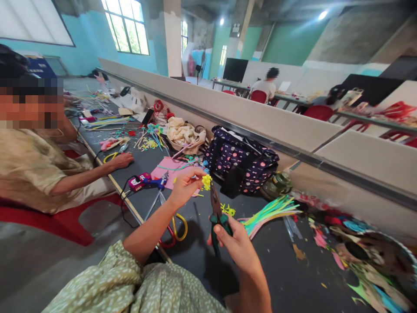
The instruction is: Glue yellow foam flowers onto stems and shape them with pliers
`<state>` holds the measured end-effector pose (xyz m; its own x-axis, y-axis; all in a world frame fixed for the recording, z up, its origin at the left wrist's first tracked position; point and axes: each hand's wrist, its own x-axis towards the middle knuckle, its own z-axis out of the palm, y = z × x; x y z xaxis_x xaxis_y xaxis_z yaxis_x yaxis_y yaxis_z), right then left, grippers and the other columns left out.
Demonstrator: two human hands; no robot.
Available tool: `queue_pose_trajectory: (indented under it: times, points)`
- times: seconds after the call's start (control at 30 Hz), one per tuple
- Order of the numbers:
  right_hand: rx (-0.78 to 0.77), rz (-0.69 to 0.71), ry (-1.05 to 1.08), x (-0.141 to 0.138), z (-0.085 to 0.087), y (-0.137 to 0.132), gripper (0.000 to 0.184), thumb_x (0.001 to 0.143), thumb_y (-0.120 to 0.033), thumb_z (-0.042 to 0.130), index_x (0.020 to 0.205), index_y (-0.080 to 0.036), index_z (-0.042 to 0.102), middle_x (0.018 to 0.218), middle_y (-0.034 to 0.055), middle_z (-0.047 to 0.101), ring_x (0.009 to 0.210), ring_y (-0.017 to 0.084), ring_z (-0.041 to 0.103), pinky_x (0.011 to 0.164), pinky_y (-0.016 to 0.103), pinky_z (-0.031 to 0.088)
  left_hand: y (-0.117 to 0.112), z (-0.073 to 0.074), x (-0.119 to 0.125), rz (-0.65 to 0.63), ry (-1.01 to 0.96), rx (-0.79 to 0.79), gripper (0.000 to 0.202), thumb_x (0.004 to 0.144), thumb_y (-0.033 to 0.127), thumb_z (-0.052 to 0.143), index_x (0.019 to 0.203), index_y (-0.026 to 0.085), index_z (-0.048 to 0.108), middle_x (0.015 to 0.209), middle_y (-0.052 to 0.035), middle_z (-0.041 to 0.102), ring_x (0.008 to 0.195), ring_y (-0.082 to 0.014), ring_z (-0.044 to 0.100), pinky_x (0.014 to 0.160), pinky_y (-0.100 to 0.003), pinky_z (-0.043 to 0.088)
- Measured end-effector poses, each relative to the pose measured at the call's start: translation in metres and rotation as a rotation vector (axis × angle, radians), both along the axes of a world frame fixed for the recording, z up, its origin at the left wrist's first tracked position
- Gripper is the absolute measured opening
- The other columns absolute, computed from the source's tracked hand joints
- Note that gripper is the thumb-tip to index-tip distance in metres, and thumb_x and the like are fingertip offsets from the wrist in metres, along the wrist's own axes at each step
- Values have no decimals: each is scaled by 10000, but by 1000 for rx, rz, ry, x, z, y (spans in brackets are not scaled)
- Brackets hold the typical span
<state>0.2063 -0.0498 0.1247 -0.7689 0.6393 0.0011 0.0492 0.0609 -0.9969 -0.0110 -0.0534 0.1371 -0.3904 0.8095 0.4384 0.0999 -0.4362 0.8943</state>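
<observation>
My left hand (185, 186) is raised over the dark table (202, 265), fingers pinched on a small yellow pipe-cleaner piece (206, 181). My right hand (235, 243) grips the green handles of a pair of pliers (215, 214), whose jaws point up and meet the yellow piece. A small yellow scrap (228, 211) lies on the table just right of the pliers. A bundle of green, pink and yellow pipe cleaners (270, 212) lies to the right of my hands.
A dotted dark bag (241, 158) stands behind my hands against the grey partition (260, 117). Scissors (174, 228), a pink glue gun (139, 181) and a pink sheet (169, 167) lie left. Another person's hand (122, 161) rests further left. Colourful craft scraps (358, 256) crowd the right.
</observation>
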Motion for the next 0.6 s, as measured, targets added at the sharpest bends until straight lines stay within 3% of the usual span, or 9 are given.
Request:
queue_pose_trajectory:
  times: [0.3,0.6]
  points:
    - [167,-165,-157,0,-13,-3,269,928,-455,512,977,-195,559,649,-8,621,594,162,621,539,225,427,2,-2,-1,34,88,15,148,719,166,668,865,173,696,820,-25,628,708,-124,570,578,-211,490]
    - [339,-284,-304,0,-9,-6,277,920,-406,526,1115,-216,574,759,42,698,660,220,666,614,277,451,2,-1,0,40,50,-23,144,705,164,683,848,171,702,812,-28,625,714,-132,570,592,-221,503]
